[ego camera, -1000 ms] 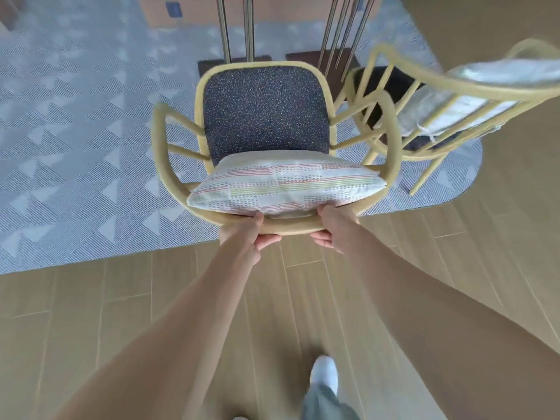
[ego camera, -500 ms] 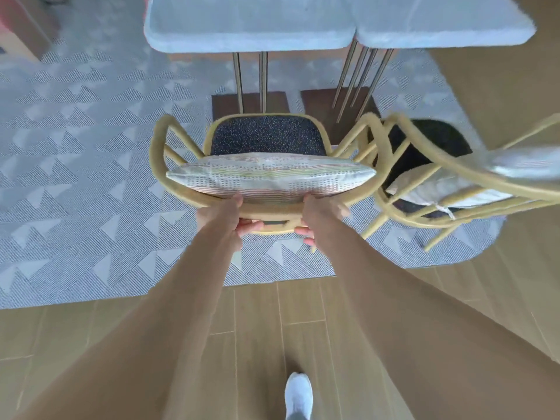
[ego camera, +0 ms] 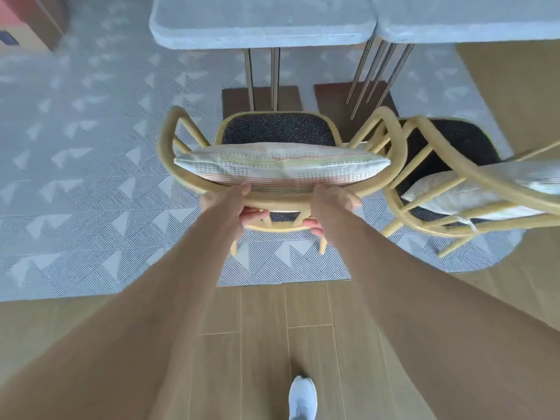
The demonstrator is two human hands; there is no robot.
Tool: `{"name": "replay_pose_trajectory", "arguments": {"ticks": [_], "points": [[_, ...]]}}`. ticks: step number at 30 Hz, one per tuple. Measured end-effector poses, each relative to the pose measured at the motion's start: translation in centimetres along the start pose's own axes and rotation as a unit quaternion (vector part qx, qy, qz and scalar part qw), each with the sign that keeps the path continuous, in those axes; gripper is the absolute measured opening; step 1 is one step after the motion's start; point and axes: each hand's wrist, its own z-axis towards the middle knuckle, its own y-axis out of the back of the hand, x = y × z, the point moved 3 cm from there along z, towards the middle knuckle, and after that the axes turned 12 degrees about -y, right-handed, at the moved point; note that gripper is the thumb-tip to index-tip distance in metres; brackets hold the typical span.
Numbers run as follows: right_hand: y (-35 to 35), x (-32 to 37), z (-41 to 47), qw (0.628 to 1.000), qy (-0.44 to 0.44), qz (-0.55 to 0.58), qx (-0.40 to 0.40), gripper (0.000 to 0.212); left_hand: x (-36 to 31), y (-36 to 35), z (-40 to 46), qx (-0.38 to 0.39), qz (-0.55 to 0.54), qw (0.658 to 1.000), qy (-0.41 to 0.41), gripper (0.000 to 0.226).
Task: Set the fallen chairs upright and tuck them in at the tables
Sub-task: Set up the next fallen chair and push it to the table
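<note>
A yellow wooden chair [ego camera: 169, 137] with a dark speckled seat stands upright on the rug, facing the grey table [ego camera: 260, 22]. A striped cushion [ego camera: 281, 168] leans against its curved backrest. My left hand [ego camera: 233, 201] and my right hand [ego camera: 330, 204] both grip the top rail of that backrest from behind, fingers curled under it. The front of the seat is close to the table's edge. A second yellow chair [ego camera: 448, 177] with a pale cushion stands slanted just to the right, its arm nearly touching the first chair.
A second grey table [ego camera: 466, 19] adjoins the first on the right. Thin metal legs [ego camera: 262, 77] rise from dark base plates under both. A grey patterned rug [ego camera: 91, 177] covers the floor ahead; wood flooring and my white shoe [ego camera: 303, 395] are below.
The chair has moved forward toward the table and stands more upright. The table tops have come into view. Both hands kept their grip on the backrest.
</note>
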Motion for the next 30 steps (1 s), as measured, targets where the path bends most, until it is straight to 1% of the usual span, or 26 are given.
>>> {"name": "replay_pose_trajectory", "arguments": {"ticks": [2, 3, 4, 5, 8, 10, 13, 16, 19, 22, 25, 30], "points": [[1.0, -1.1, -0.3, 0.999, -0.025, -0.003, 0.019, 0.076, 1.4, 0.9, -1.5, 0.045, 0.047, 0.998, -0.008, 0.035], [1.1, -2.3, -0.8, 0.997, -0.038, 0.020, 0.060, 0.077, 2.6, 1.9, -2.7, 0.057, 0.064, 0.996, -0.009, 0.038], [1.3, -3.8, -1.4, 0.992, -0.047, 0.052, 0.103, 0.074, 4.0, 3.3, -3.9, 0.063, 0.064, 0.996, -0.010, 0.038], [1.6, -5.6, -1.9, 0.987, -0.048, 0.082, 0.126, 0.069, 5.2, 4.9, -5.1, 0.065, 0.056, 0.996, -0.013, 0.037], [1.4, -8.8, -4.6, 0.989, 0.001, 0.095, 0.114, 0.054, 6.2, 11.6, -7.0, 0.044, 0.034, 0.997, -0.062, 0.039], [-0.4, -8.1, -8.3, 0.982, 0.040, 0.115, 0.142, 0.043, 4.0, 16.6, -7.5, 0.027, 0.015, 0.994, -0.104, 0.041], [-3.8, -4.4, -16.9, 0.967, 0.120, 0.115, 0.194, 0.039, -1.9, 23.6, -9.9, 0.010, -0.004, 0.984, -0.179, 0.034], [-7.5, -0.4, -26.4, 0.935, 0.191, 0.139, 0.264, 0.037, -8.2, 29.8, -13.5, 0.016, -0.012, 0.964, -0.266, 0.031], [-11.9, 1.6, -36.9, 0.901, 0.249, 0.146, 0.323, 0.034, -13.6, 37.5, -18.5, 0.017, -0.048, 0.939, -0.341, 0.030], [-15.7, 1.3, -45.5, 0.881, 0.301, 0.117, 0.347, 0.033, -16.8, 45.0, -23.6, 0.008, -0.069, 0.917, -0.392, 0.030], [-20.8, -0.7, -53.9, 0.864, 0.326, 0.110, 0.367, 0.031, -18.7, 54.4, -28.3, -0.022, -0.095, 0.898, -0.430, 0.030], [-28.0, -4.5, -62.7, 0.844, 0.349, 0.077, 0.400, 0.028, -18.8, 66.9, -32.3, -0.093, -0.132, 0.879, -0.450, 0.031]]}}
